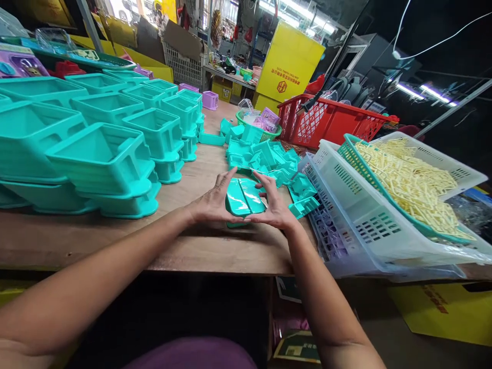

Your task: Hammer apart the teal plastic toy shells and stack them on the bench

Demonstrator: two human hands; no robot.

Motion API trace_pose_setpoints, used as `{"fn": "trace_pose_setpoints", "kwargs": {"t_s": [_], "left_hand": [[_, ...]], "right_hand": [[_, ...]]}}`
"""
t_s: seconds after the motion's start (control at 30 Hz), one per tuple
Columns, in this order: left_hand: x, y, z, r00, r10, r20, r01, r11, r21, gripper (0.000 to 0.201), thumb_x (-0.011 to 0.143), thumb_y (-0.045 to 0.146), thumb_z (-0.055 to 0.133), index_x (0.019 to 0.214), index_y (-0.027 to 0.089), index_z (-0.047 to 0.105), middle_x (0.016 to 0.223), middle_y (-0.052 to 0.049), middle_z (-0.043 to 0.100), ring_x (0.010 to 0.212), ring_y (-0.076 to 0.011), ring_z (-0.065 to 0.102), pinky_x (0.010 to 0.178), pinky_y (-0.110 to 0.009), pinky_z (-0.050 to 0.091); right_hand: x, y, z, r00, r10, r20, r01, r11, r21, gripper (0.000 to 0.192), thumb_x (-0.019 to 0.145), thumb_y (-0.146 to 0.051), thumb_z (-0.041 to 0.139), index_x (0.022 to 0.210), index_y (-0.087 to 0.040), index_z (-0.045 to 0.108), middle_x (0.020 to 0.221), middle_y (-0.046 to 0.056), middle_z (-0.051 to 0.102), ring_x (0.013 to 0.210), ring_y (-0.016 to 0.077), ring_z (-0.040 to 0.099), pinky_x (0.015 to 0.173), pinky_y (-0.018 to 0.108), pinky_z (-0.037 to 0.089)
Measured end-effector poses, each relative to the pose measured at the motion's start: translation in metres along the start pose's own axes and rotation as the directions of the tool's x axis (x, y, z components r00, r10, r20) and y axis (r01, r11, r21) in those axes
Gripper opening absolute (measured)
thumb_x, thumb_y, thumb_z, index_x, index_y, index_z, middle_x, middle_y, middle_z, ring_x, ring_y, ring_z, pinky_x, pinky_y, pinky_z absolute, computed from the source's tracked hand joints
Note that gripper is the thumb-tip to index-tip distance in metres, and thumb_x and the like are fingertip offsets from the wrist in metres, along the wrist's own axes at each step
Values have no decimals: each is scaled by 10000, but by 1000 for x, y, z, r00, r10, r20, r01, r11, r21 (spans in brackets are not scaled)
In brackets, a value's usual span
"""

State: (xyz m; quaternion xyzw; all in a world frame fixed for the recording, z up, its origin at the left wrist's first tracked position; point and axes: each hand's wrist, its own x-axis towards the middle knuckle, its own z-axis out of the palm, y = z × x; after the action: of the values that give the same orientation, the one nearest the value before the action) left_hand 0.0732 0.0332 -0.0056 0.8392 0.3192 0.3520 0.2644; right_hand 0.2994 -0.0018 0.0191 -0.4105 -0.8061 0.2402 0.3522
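Note:
A flat teal plastic part (243, 197) rests on the wooden table (200, 246) in front of me. My left hand (213, 204) grips its left side and my right hand (275, 205) grips its right side, thumbs near its front edge. Just behind it lies a heap of loose teal plastic parts (265, 156). To the left stand several stacks of teal plastic tubs (103, 164) in rows.
A white basket (365, 215) at the right holds purple pieces, and a teal tray of pale yellow sticks (407, 179) lies across it. A red basket (326, 120) and a green bowl (258, 128) stand behind. A yellow box (290, 64) is farther back.

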Motion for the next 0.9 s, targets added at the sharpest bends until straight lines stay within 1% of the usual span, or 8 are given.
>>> {"fn": "trace_pose_setpoints", "kwargs": {"t_s": [0.13, 0.17, 0.23, 0.3, 0.37, 0.57, 0.73, 0.9], "left_hand": [[-2, -4, -4, 1000, 31, 3, -31, 998, -55, 1113, 587, 462, 846, 1493, 178, 265, 1451, -166, 393, 1373, -346, 387, 1152, -505, 344], [-3, -5, -6, 999, 51, 2, -50, 996, -70, 1061, 589, 424, 841, 1471, 190, 301, 1429, -148, 416, 1356, -339, 405, 1142, -500, 361], [-2, -6, -10, 996, 88, 14, -86, 991, -100, 959, 592, 340, 820, 1424, 206, 362, 1386, -120, 456, 1323, -326, 439, 1123, -495, 385], [-2, -8, -14, 992, 119, 36, -113, 984, -140, 887, 603, 282, 795, 1392, 213, 396, 1373, -105, 477, 1310, -317, 454, 1119, -495, 388], [-2, -9, -17, 989, 136, 59, -123, 975, -186, 858, 620, 274, 786, 1386, 213, 404, 1381, -104, 481, 1309, -315, 459, 1118, -502, 383], [-3, -10, -14, 989, 130, 67, -115, 974, -193, 1004, 621, 321, 819, 1469, 183, 300, 1433, -150, 411, 1357, -335, 403, 1142, -524, 351], [-4, -10, -10, 989, 41, 143, -19, 988, -151, 1178, 584, 346, 855, 1537, 183, 183, 1452, -167, 344, 1365, -358, 382, 1136, -526, 366], [-6, -11, -14, 984, 47, 174, -14, 982, -188, 1192, 620, 342, 834, 1556, 184, 113, 1492, -173, 291, 1415, -368, 315, 1163, -549, 306]], "right_hand": [[3, 9, 8, 1000, -8, -5, 8, 1000, 8, 1199, 542, -663, 845, 1521, -281, 268, 1540, 143, 196, 1442, 363, 234, 1130, 541, 349], [4, 11, 10, 1000, -15, 16, 15, 1000, 20, 1191, 546, -652, 849, 1517, -272, 274, 1533, 145, 232, 1445, 358, 240, 1151, 540, 318], [6, 13, 14, 998, -32, 50, 29, 997, 68, 1091, 582, -609, 852, 1479, -253, 345, 1469, 140, 358, 1400, 336, 338, 1162, 523, 302], [7, 13, 16, 998, -39, 53, 32, 992, 122, 924, 624, -566, 844, 1399, -243, 457, 1380, 118, 461, 1321, 310, 439, 1143, 502, 331], [7, 12, 17, 999, -27, 33, 22, 987, 160, 828, 629, -555, 844, 1326, -240, 528, 1334, 103, 498, 1276, 299, 475, 1122, 493, 353], [4, 12, 22, 1000, 27, -12, -24, 981, 191, 982, 524, -705, 828, 1332, -236, 528, 1332, 116, 482, 1298, 316, 443, 1138, 504, 321], [2, 12, 26, 998, 63, -21, -58, 982, 181, 1059, 502, -774, 784, 1369, -238, 499, 1343, 123, 456, 1293, 324, 445, 1142, 510, 320], [-1, 9, 27, 996, 92, 10, -92, 986, 139, 1083, 498, -766, 792, 1407, -271, 472, 1365, 113, 415, 1346, 326, 396, 1168, 516, 304]]}}
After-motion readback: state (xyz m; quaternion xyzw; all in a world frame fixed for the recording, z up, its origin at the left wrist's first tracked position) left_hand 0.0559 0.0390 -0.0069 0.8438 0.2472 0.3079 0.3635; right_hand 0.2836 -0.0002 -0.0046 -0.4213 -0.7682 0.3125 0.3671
